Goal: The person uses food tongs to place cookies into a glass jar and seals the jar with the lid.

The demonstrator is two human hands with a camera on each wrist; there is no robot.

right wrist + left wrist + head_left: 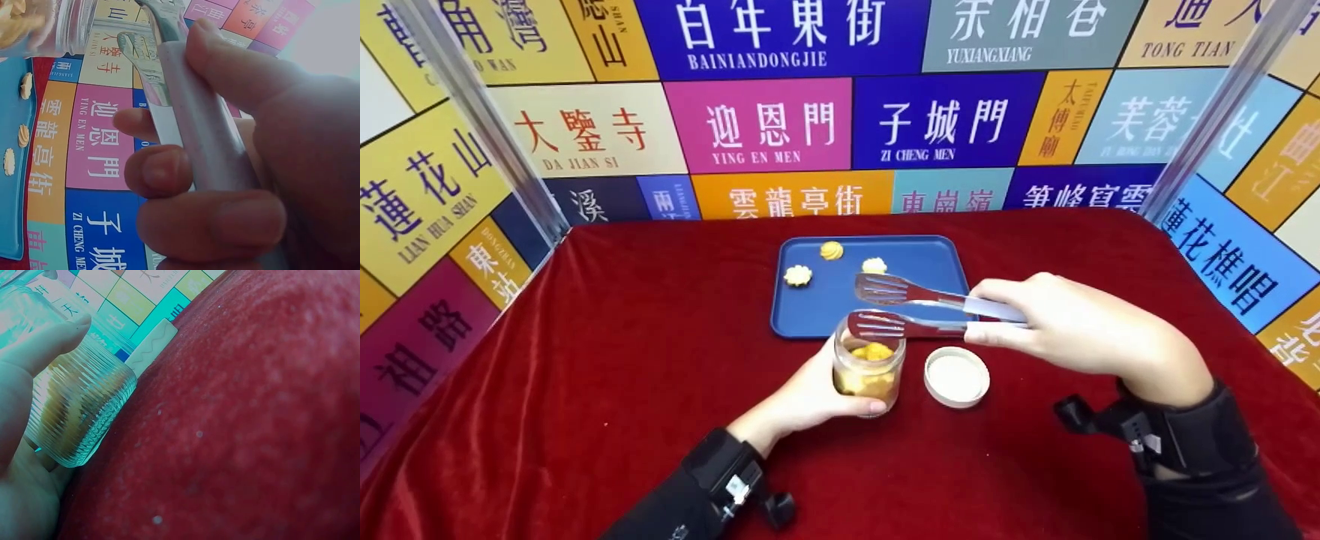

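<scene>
My left hand (810, 397) grips a ribbed glass jar (866, 386), thumb across its front and fingers behind it. Piped butter cookies (873, 351) lie inside the jar. In the left wrist view the jar (84, 405) tilts close over the red cloth. My right hand (1057, 322) holds metal tongs (936, 298) by their pale handles, with the slotted ends spread apart. The lower end overlaps the jar's mouth in the head view; the upper one hangs above the tray. Nothing shows between the ends. In the right wrist view, fingers and thumb wrap the tong handle (205, 118).
Beyond the jar lies a blue tray (840, 307) bearing three cookies, among them a swirled one (831, 250) and a flower-shaped one (798, 276). A round pale lid (957, 377) rests right of the jar on the red cloth (660, 337). Printed panels and clear posts stand behind.
</scene>
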